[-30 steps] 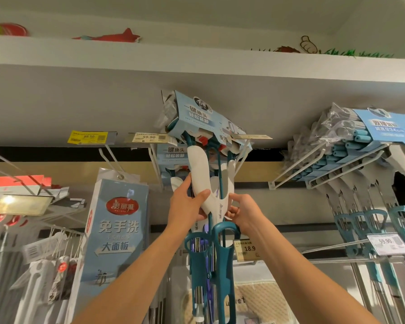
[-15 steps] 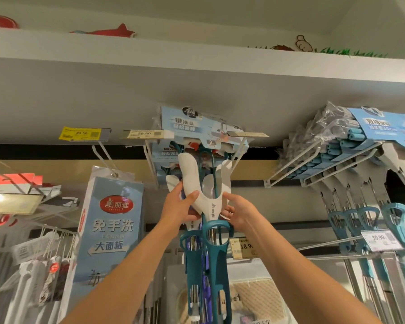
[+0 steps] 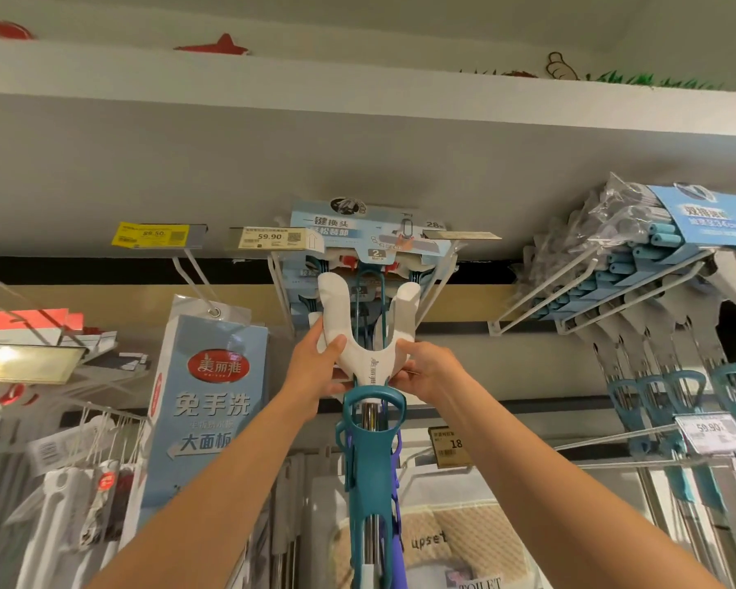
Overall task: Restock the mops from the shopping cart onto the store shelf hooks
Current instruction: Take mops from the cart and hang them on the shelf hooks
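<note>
A sponge mop with a white Y-shaped yoke (image 3: 368, 359) and a teal squeeze handle (image 3: 370, 452) hangs head-up in the middle of the head view. Its head, under a pale blue card label (image 3: 358, 231), sits level between the white wire hook arms (image 3: 283, 299) below the grey shelf. My left hand (image 3: 315, 367) grips the yoke's left arm, thumb across its front. My right hand (image 3: 421, 369) pinches the yoke's right side near the neck. More mops of the same kind hang behind it. The shopping cart is out of view.
A row of teal-handled mops (image 3: 672, 376) hangs on long white hooks (image 3: 570, 291) at the right. A blue flat-mop box (image 3: 205, 397) hangs at the left. Price tags (image 3: 268, 238) stick out from the hook ends. A grey shelf underside (image 3: 358, 163) runs close overhead.
The mop head has swung from tilted to level and moved back onto the hook arms. Both hands kept their hold on the white yoke.
</note>
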Available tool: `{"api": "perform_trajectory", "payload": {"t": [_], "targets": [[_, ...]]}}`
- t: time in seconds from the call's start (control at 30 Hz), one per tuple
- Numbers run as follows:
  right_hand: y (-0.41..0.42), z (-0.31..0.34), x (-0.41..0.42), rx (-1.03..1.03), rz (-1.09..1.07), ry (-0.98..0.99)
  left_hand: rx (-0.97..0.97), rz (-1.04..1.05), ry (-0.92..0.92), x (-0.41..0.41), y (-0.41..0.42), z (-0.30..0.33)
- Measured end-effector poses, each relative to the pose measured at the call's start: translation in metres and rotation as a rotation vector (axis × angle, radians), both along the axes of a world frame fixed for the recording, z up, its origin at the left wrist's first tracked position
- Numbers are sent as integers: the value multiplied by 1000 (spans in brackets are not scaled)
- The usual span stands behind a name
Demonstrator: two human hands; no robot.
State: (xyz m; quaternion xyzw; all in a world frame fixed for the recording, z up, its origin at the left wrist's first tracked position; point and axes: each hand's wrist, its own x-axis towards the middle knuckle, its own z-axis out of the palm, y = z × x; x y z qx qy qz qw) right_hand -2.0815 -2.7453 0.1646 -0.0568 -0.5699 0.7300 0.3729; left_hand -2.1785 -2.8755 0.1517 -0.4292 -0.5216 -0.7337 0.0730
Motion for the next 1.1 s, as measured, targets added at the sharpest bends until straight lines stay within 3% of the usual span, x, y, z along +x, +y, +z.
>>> {"api": "perform_trajectory", "payload": {"t": [0.53, 0.83, 1.1], "targets": [[-8, -5, -32, 87, -76, -117, -18, -22, -76, -24, -8, -22], [-20, -6, -47, -35, -112, -224, -76, 3, -150, -36, -8, -30], [-22, -15, -52, -61, -181, -26, -131, 37, -167, -29, -6, -23]]}}
